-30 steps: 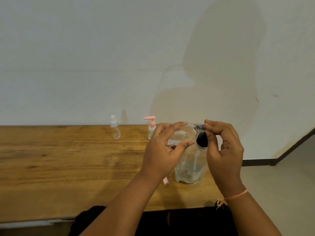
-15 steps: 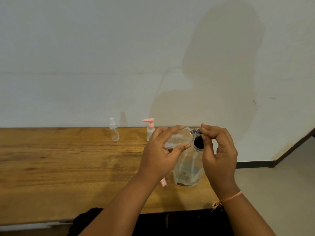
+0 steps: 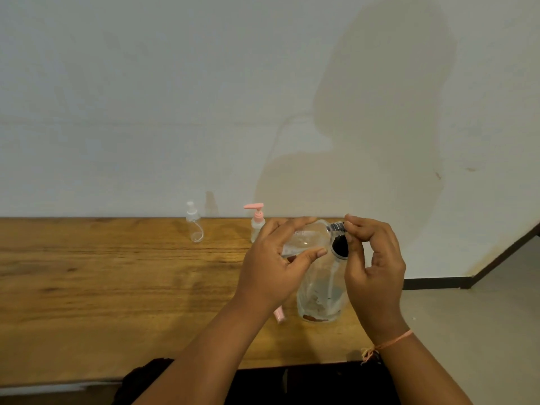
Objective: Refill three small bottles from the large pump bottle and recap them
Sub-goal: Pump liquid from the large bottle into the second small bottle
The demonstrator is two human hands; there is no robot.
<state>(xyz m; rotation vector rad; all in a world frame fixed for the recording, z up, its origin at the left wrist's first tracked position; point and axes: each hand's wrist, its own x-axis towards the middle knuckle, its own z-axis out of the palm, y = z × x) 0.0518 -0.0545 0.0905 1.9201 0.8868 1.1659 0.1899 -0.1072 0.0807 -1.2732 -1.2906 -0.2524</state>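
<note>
Over the wooden table [image 3: 117, 273], the left hand [image 3: 271, 270] grips a tilted small bottle [image 3: 306, 238]; beside it, the right hand [image 3: 374, 264] pinches the ribbed cap [image 3: 336, 227]. Lying so, the bottle could spill once uncapped.

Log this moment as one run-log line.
left hand: grips small clear bottle, tilted | right hand: pinches its black cap | large bottle: upright on table | spray bottle, pink pump bottle: standing apart, untouched

Spray bottle [image 3: 194, 226] left of pump bottle [image 3: 257, 225]
</note>
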